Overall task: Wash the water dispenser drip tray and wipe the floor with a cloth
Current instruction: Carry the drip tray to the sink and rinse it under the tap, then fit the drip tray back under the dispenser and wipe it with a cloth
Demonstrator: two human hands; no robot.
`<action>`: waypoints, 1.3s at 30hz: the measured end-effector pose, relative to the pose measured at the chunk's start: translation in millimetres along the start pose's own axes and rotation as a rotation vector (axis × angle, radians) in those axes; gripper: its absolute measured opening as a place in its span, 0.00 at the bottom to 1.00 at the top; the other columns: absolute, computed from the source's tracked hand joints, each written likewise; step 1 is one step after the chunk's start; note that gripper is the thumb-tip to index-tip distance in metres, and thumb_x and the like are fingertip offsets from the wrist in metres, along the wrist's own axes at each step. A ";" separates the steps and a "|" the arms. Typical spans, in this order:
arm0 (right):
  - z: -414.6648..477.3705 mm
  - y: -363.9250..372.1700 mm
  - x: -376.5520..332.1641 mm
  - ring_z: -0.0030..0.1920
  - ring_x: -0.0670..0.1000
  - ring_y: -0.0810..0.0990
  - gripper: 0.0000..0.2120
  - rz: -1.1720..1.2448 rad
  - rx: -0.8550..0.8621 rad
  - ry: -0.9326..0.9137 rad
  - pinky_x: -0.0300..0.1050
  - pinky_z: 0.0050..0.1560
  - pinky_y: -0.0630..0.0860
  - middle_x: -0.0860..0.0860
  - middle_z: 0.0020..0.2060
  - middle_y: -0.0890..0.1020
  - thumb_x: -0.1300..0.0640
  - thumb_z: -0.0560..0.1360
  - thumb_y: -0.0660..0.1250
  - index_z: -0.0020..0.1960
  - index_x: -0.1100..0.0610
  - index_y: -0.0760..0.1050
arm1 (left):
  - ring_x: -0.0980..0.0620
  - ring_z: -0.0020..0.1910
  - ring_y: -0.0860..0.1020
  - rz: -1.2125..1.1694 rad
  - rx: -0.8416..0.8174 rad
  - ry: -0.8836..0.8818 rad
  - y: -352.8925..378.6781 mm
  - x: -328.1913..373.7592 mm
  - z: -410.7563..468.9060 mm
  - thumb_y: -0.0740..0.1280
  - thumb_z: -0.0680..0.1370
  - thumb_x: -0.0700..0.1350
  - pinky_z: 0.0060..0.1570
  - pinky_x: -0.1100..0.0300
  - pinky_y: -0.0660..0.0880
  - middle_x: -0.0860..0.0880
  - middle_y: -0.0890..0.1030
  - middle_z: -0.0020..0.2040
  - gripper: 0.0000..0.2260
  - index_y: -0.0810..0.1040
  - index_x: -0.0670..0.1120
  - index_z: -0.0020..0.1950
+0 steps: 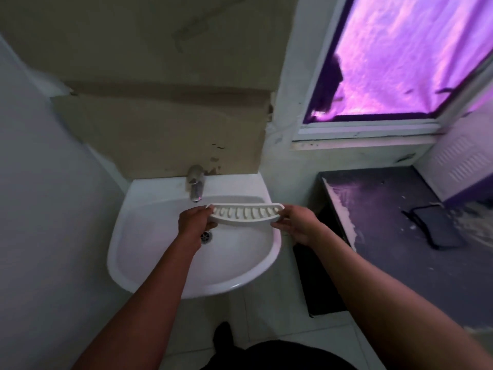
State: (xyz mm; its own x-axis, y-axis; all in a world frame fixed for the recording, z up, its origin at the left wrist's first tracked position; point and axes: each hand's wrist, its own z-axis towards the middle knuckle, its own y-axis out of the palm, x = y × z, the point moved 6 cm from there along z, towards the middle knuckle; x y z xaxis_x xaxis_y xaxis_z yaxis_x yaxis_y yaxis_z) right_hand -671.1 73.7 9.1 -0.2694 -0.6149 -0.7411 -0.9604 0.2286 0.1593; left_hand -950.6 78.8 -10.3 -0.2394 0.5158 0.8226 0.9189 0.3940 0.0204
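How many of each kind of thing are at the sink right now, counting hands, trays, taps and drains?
Hands: 2, left hand and right hand
Drip tray: 1
Tap: 1
Drain: 1
Sink: 1
Total: 6

Single view, head-worn wide-angle camera. Position: at standing height, directly in front of a wall-mounted white sink (pixel 133 252). Facing: forward and steeply down, toward the back wall. Range: close; both forearms enter from the bottom edge and reach to mid-frame, with the left hand (pixel 194 222) and right hand (pixel 294 226) over the basin. Coverage: tap (pixel 196 186) at centre, purple-lit window (pixel 405 57) upper right, dark counter (pixel 386 209) at right, pale floor tiles at the bottom. Wide-angle bending shows at the edges. No second view; no shared area.
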 end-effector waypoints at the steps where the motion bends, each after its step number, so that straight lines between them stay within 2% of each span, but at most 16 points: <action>1: -4.5 -17.5 -3.3 0.47 0.58 0.83 0.15 0.000 0.006 -0.027 0.47 0.45 0.84 0.61 0.49 0.83 0.72 0.76 0.59 0.58 0.67 0.79 | 0.48 0.33 0.83 -0.001 -0.023 0.014 17.0 -0.9 -9.9 0.74 0.73 0.39 0.43 0.53 0.83 0.40 0.83 0.41 0.09 0.82 0.37 0.50; 3: -16.8 -54.1 -8.9 0.44 0.56 0.83 0.15 0.015 0.022 -0.066 0.49 0.47 0.81 0.60 0.46 0.83 0.73 0.76 0.58 0.55 0.65 0.80 | 0.46 0.38 0.82 -0.001 -0.068 0.035 50.4 -5.8 -32.0 0.74 0.73 0.38 0.37 0.56 0.83 0.38 0.83 0.44 0.11 0.82 0.35 0.53; 5: -28.8 -92.8 -11.9 0.41 0.54 0.83 0.14 0.046 0.049 -0.091 0.50 0.48 0.81 0.59 0.44 0.83 0.73 0.76 0.58 0.51 0.62 0.79 | 0.45 0.41 0.83 0.014 -0.109 0.045 81.6 -14.4 -54.8 0.73 0.73 0.38 0.38 0.56 0.83 0.38 0.83 0.46 0.12 0.81 0.34 0.54; 8: -47.3 -152.8 -13.8 0.43 0.55 0.83 0.13 0.080 0.079 -0.113 0.50 0.47 0.82 0.59 0.46 0.82 0.73 0.76 0.59 0.55 0.62 0.78 | 0.43 0.44 0.83 0.034 -0.143 0.053 127.0 -29.7 -88.0 0.73 0.73 0.37 0.41 0.54 0.83 0.37 0.83 0.49 0.09 0.81 0.36 0.52; 11: -63.6 -212.7 -14.5 0.44 0.56 0.82 0.11 0.107 0.124 -0.144 0.46 0.41 0.83 0.61 0.48 0.82 0.71 0.77 0.61 0.57 0.63 0.76 | 0.43 0.43 0.83 0.006 -0.166 0.029 174.6 -50.5 -118.2 0.73 0.73 0.36 0.38 0.55 0.83 0.36 0.83 0.48 0.08 0.80 0.35 0.50; 16: -91.0 -321.4 -13.6 0.41 0.55 0.83 0.09 0.140 0.266 -0.182 0.46 0.38 0.84 0.63 0.51 0.81 0.69 0.77 0.64 0.57 0.64 0.75 | 0.42 0.46 0.82 0.001 -0.246 -0.011 259.0 -92.0 -171.0 0.72 0.74 0.35 0.35 0.56 0.83 0.37 0.81 0.50 0.14 0.77 0.32 0.57; 18: -103.0 -362.6 -13.8 0.40 0.54 0.82 0.08 0.163 0.306 -0.187 0.46 0.38 0.84 0.62 0.50 0.81 0.68 0.77 0.65 0.56 0.63 0.75 | 0.44 0.42 0.81 0.016 -0.305 -0.020 294.4 -106.0 -191.5 0.70 0.75 0.35 0.29 0.60 0.81 0.37 0.81 0.48 0.13 0.76 0.33 0.57; 22: -121.2 -434.1 -14.0 0.38 0.53 0.80 0.09 0.232 0.369 -0.193 0.50 0.41 0.83 0.61 0.47 0.80 0.69 0.77 0.65 0.57 0.63 0.74 | 0.48 0.34 0.79 0.117 -0.397 -0.037 360.0 -125.9 -223.1 0.70 0.75 0.35 0.27 0.62 0.79 0.41 0.81 0.39 0.03 0.77 0.38 0.45; 26: -128.9 -495.0 -13.7 0.37 0.53 0.80 0.07 0.304 0.456 -0.204 0.47 0.37 0.83 0.59 0.42 0.80 0.69 0.77 0.65 0.54 0.62 0.74 | 0.52 0.25 0.70 0.235 -0.467 -0.031 416.4 -143.1 -235.4 0.72 0.74 0.36 0.20 0.65 0.68 0.44 0.74 0.32 0.04 0.78 0.37 0.45; 29: -124.5 -539.0 -13.7 0.38 0.53 0.81 0.06 0.334 0.512 -0.204 0.46 0.34 0.83 0.58 0.41 0.81 0.68 0.76 0.66 0.50 0.61 0.75 | 0.51 0.27 0.72 0.285 -0.496 -0.039 461.6 -162.0 -236.6 0.72 0.74 0.37 0.24 0.64 0.73 0.43 0.75 0.33 0.04 0.78 0.38 0.43; 32: -116.0 -586.3 -16.2 0.40 0.53 0.81 0.05 0.322 0.568 -0.188 0.47 0.37 0.84 0.59 0.43 0.81 0.68 0.76 0.67 0.49 0.60 0.76 | 0.50 0.31 0.75 0.291 -0.508 -0.106 512.7 -189.3 -238.8 0.71 0.75 0.38 0.29 0.63 0.78 0.43 0.77 0.34 0.04 0.78 0.38 0.44; 36: -93.4 -654.2 -32.5 0.43 0.55 0.81 0.05 0.297 0.625 -0.147 0.48 0.38 0.83 0.61 0.46 0.81 0.69 0.76 0.66 0.51 0.62 0.76 | 0.52 0.30 0.73 0.253 -0.548 -0.176 586.3 -219.8 -236.0 0.71 0.75 0.36 0.27 0.65 0.76 0.44 0.77 0.34 0.05 0.79 0.36 0.49; 39: -75.5 -693.9 -50.9 0.42 0.54 0.81 0.06 0.242 0.663 -0.117 0.45 0.33 0.83 0.61 0.46 0.81 0.68 0.76 0.66 0.51 0.61 0.76 | 0.53 0.29 0.73 0.246 -0.533 -0.188 626.3 -233.9 -235.5 0.70 0.74 0.35 0.25 0.67 0.74 0.43 0.78 0.35 0.02 0.79 0.36 0.45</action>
State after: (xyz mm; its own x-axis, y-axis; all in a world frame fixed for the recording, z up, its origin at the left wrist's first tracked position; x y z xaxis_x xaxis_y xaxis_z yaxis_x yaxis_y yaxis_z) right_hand 3.5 -110.7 -14.5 -0.4244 -0.4123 -0.8062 -0.6191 0.7819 -0.0739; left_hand -245.3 25.7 -56.1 -0.0067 0.6874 0.7263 0.9729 -0.1635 0.1637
